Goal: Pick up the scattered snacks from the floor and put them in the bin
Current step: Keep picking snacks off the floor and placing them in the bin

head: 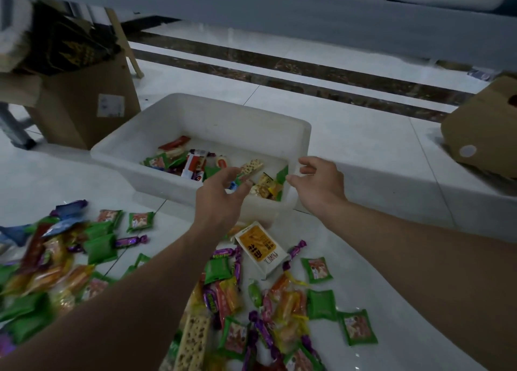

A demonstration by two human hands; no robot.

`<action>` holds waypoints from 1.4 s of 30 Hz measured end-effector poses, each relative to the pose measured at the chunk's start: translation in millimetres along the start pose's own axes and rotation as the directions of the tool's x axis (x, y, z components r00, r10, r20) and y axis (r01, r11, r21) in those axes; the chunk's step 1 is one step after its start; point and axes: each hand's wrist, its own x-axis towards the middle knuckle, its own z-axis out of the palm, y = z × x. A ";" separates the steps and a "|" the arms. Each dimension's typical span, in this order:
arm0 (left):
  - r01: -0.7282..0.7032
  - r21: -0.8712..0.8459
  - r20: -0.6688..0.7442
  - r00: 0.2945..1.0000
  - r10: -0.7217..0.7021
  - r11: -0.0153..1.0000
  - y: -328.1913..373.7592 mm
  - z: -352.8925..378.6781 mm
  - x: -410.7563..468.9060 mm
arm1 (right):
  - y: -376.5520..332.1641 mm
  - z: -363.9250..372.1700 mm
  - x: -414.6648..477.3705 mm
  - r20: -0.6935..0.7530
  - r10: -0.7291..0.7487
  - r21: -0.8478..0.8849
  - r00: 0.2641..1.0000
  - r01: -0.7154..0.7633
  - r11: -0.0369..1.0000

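2 hands (221, 195) (320, 187) (empty) over bin (223, 124)

Reaching forward with bare left forearm (134, 289) and bare right forearm (414, 239); left grip (221, 200) palm down, fingers (242, 188) loosely curved, empty; right grip (319, 184) near its right, likewise relaxed.

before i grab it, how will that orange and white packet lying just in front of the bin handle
The orange and white packet looks flat and square-edged, so probably fairly stiff and light. Its glossy wrapper on the shiny floor would likely slide, not roll, if pushed.
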 end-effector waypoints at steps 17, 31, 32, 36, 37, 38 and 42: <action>-0.014 0.147 0.303 0.953 -0.031 0.989 11.8 33.6 -148.7 | 84.3 -97.2 -151.9 0.102 0.109 -0.155 0.989 -0.092 0.984; -0.239 0.216 0.625 0.779 0.054 0.947 17.9 113.6 -232.3 | 176.3 -152.8 -256.4 0.116 0.322 -0.306 0.940 -0.274 0.912; -0.250 0.205 0.642 0.764 0.063 0.946 17.8 117.4 -235.9 | 181.1 -154.0 -261.2 0.115 0.337 -0.317 0.935 -0.287 0.904; -0.305 0.201 0.698 0.711 0.083 0.931 13.4 123.7 -248.9 | 198.2 -153.1 -285.3 0.128 0.398 -0.338 0.908 -0.337 0.879; -0.329 0.204 0.712 0.696 0.090 0.922 11.2 124.7 -251.3 | 202.8 -151.2 -293.1 0.130 0.416 -0.343 0.900 -0.352 0.871; -0.356 0.209 0.725 0.682 0.100 0.911 9.9 125.3 -254.0 | 208.1 -148.8 -301.9 0.130 0.434 -0.347 0.891 -0.370 0.862; -0.415 0.236 0.748 0.655 0.108 0.879 2.9 127.6 -259.5 | 228.7 -133.3 -336.3 0.129 0.493 -0.362 0.860 -0.422 0.831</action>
